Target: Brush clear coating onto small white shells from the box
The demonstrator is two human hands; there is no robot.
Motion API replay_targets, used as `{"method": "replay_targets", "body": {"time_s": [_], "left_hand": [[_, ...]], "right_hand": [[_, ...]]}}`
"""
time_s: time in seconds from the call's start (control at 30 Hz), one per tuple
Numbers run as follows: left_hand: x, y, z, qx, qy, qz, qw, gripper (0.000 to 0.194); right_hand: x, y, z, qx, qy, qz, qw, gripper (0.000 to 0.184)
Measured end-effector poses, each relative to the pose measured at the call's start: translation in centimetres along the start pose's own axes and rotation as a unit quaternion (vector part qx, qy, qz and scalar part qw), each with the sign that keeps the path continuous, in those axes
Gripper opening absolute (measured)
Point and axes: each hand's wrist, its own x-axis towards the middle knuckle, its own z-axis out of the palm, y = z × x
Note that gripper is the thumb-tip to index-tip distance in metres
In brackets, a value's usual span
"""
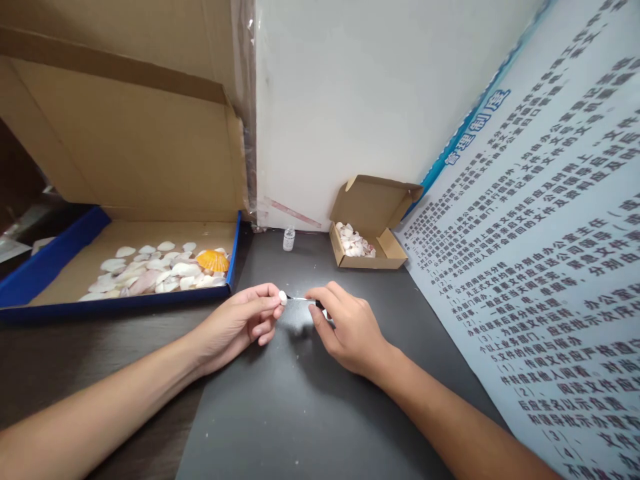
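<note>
My left hand [245, 319] pinches a small white shell [283, 297] between thumb and fingers just above the dark mat [300, 400]. My right hand [345, 323] is closed on a thin dark brush [305, 301] whose tip touches the shell. Both hands hover close together over the middle of the mat.
A blue-edged cardboard tray [120, 308] at left holds several white shells and one orange shell [213, 260]. A small open cardboard box [373, 227] with shells stands at the back right, and a small clear bottle [289, 239] beside it. A printed poster [550, 267] leans at right.
</note>
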Motion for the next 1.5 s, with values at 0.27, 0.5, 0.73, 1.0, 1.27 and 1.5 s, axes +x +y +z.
{"method": "replay_targets", "body": {"time_s": [0.27, 0.5, 0.73, 1.0, 1.27, 1.5], "left_hand": [[0.06, -0.03, -0.12, -0.036, -0.01, 0.003, 0.999, 0.018], [0.1, 0.0, -0.14, -0.032, -0.01, -0.001, 0.999, 0.018], [-0.1, 0.12, -0.02, -0.022, -0.009, 0.002, 1.0, 0.019], [-0.01, -0.44, 0.11, 0.021, -0.026, 0.028, 0.999, 0.023], [-0.08, -0.33, -0.01, 0.009, -0.029, 0.023, 0.999, 0.024], [-0.02, -0.21, 0.01, 0.002, -0.033, 0.008, 0.999, 0.024]], "right_hand": [[-0.04, -0.13, 0.19, -0.001, 0.013, -0.003, 1.0, 0.021], [-0.22, -0.07, 0.28, 0.054, 0.034, -0.01, 0.998, 0.021], [-0.15, -0.02, 0.18, 0.053, 0.043, 0.013, 0.998, 0.016], [-0.33, -0.07, 0.4, 0.093, 0.079, -0.014, 0.992, 0.015], [-0.13, -0.23, -0.06, 0.098, 0.101, -0.041, 0.989, 0.014], [-0.14, -0.11, 0.13, 0.063, 0.091, -0.002, 0.994, 0.016]]}}
